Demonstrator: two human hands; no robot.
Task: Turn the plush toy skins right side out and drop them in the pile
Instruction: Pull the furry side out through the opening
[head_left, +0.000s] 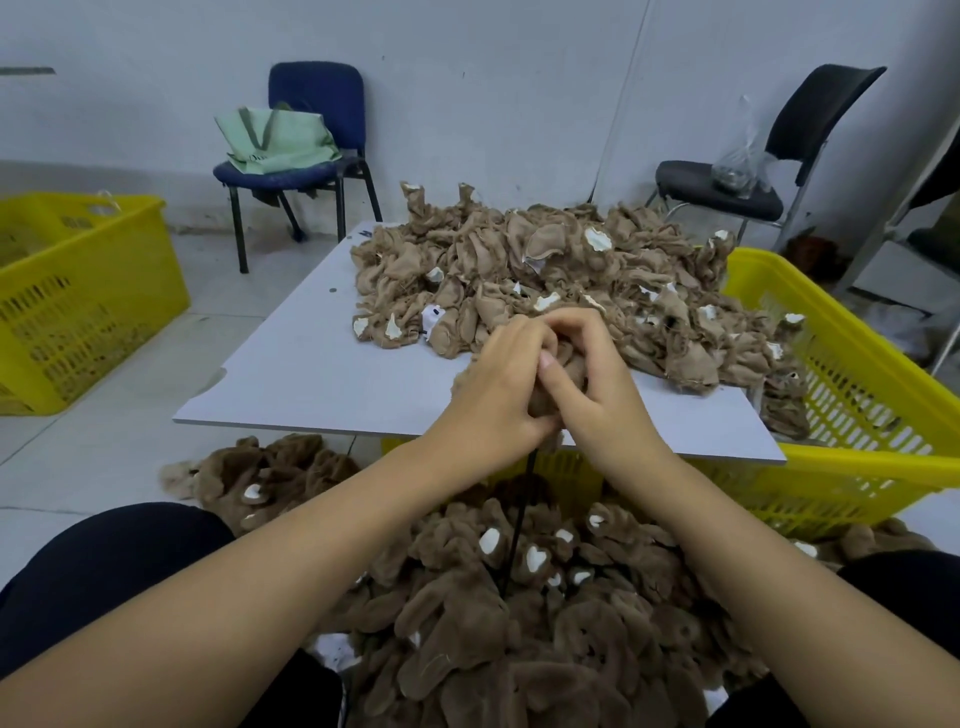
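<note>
My left hand (493, 384) and my right hand (597, 379) are pressed together over the near edge of the white board (311, 374), both gripping one brown plush toy skin (571, 364), which is mostly hidden between the fingers. A thin black rod (519, 519) hangs down from under my hands. A heap of inside-out tan skins (545, 275) covers the far right part of the board. Below my arms, on the floor between my knees, lies the pile of fuzzy brown turned skins (519, 623).
The board rests on a yellow basket (857, 415) at the right. Another yellow basket (78, 296) stands on the floor at the left. A blue chair (311, 130) with a green bag and a black chair (753, 166) stand by the wall.
</note>
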